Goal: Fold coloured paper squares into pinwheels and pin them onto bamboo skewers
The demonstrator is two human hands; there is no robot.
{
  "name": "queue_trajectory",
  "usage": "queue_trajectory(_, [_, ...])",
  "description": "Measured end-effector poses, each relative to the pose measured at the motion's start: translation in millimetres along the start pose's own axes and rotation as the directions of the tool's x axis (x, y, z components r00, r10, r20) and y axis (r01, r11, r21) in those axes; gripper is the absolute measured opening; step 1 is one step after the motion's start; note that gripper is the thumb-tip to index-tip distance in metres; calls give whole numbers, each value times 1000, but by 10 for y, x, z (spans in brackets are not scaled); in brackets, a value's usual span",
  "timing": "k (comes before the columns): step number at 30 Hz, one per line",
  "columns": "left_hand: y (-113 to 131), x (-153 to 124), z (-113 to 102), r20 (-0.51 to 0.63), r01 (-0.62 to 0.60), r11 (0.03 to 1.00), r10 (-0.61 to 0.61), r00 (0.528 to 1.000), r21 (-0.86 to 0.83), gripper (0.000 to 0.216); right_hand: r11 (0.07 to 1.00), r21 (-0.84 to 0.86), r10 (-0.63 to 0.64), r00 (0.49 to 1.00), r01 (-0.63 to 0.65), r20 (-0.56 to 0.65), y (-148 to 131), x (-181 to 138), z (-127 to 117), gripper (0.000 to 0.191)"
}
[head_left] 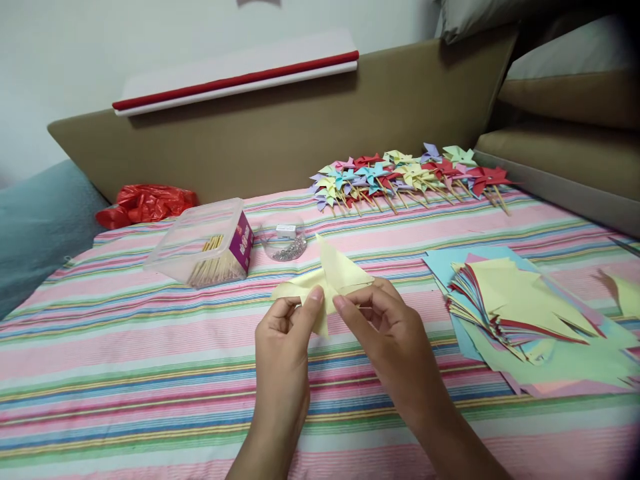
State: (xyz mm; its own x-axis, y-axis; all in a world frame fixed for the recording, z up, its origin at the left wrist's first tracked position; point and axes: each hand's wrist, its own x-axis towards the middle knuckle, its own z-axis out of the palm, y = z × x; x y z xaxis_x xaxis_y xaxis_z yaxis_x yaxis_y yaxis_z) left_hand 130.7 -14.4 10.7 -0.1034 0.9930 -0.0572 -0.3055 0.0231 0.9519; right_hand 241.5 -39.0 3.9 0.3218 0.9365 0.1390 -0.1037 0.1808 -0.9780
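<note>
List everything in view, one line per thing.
paper piece: one, pale yellow, pinched between both hands
stick box: one, clear, left of centre
pin tub: one, clear, beside the stick box
pinwheels: many, mixed colours, far row
cut paper stack: one, mixed colours, right
plastic bag: one, red, far left
striped cloth: one, pink-striped, under everything
left hand: one, on the paper piece
right hand: one, on the paper piece

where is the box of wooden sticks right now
In the head view the box of wooden sticks lies on the striped cloth, left of centre, between the red bag and the small clear tub of pins.
</note>
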Motion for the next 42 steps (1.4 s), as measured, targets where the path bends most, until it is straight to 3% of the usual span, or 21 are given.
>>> queue_trajectory(23, [-122, -14, -7, 73, -59, 997, 55, 996, 48, 20, 999, 7, -41, 996, 41, -74, 45, -5, 25, 19])
queue_trajectory(34, [-105, -39, -13, 109, -91, 992, 81, 991, 89, 19, 992, -104, -76, 994, 68, -76, 23, -9, 32, 19])
queue_trajectory(42, [-21, 17, 6, 146, 33, 991, -13, 989, -132, 22, 946, -265, -197, 980, 187, -10, 46, -16, 27, 2])
